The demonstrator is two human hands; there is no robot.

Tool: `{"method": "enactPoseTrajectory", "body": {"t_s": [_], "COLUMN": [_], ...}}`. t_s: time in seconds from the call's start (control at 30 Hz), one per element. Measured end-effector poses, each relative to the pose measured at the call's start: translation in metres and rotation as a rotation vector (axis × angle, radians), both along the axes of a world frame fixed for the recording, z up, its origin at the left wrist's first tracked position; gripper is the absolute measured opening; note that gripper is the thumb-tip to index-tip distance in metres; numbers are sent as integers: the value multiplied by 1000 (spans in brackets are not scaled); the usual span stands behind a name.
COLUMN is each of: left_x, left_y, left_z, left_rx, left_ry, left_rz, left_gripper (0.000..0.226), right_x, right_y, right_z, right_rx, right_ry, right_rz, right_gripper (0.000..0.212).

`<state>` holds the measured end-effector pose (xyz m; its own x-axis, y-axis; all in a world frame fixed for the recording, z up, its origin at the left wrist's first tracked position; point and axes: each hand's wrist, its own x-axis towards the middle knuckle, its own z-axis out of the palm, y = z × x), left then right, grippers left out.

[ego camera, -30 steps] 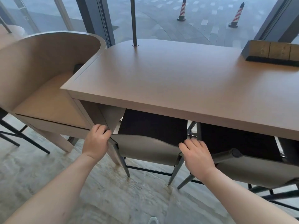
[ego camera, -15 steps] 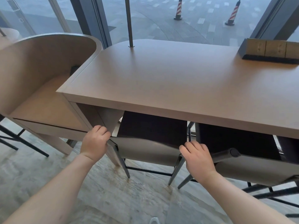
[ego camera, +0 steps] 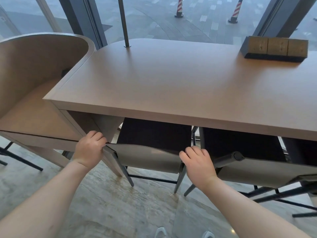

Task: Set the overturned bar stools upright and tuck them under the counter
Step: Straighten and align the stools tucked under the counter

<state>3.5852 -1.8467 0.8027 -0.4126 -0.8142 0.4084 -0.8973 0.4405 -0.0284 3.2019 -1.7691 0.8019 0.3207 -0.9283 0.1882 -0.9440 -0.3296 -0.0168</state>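
Observation:
A bar stool [ego camera: 147, 157] with a black seat and a low grey backrest stands upright, its seat mostly under the wooden counter [ego camera: 180, 86]. My left hand [ego camera: 89, 149] grips the backrest's left end. My right hand [ego camera: 197, 162] is closed over its right end. A second stool [ego camera: 257, 170] of the same kind stands upright just to the right, also partly under the counter, with its backrest touching my right hand's side.
A curved wooden bench [ego camera: 34, 79] adjoins the counter's left end. A thin metal pole [ego camera: 123, 23] rises from the counter's far edge. A socket block [ego camera: 274, 48] sits at the back right. Black chair legs [ego camera: 18, 158] cross the floor at left. Glass windows lie behind.
The stool has slid slightly further under the counter with both hands still on its backrest. My view has dropped a little.

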Motion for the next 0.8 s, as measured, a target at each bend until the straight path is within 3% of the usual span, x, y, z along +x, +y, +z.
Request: {"method": "enactPoseTrajectory", "body": {"t_s": [0.3,0.43,0.6,0.8], "left_x": [-4,-31,-129,-253], "left_y": [5,15,27,46], "left_z": [-2,2,14,25], "left_rx": [44,113,165,247], "left_ry": [35,210,382,442], "left_rz": [94,116,-128,-450], "left_gripper": [17,26,30,19], "right_x": [7,6,-19,-63], "right_y": [-1,4,21,40], "right_z": [7,12,24,33], "right_rx": [63,115,131,168], "right_ry": [20,-11,-116,-92], "right_rz": [-46,-25,61,-32], "right_gripper": [48,46,52,43]}}
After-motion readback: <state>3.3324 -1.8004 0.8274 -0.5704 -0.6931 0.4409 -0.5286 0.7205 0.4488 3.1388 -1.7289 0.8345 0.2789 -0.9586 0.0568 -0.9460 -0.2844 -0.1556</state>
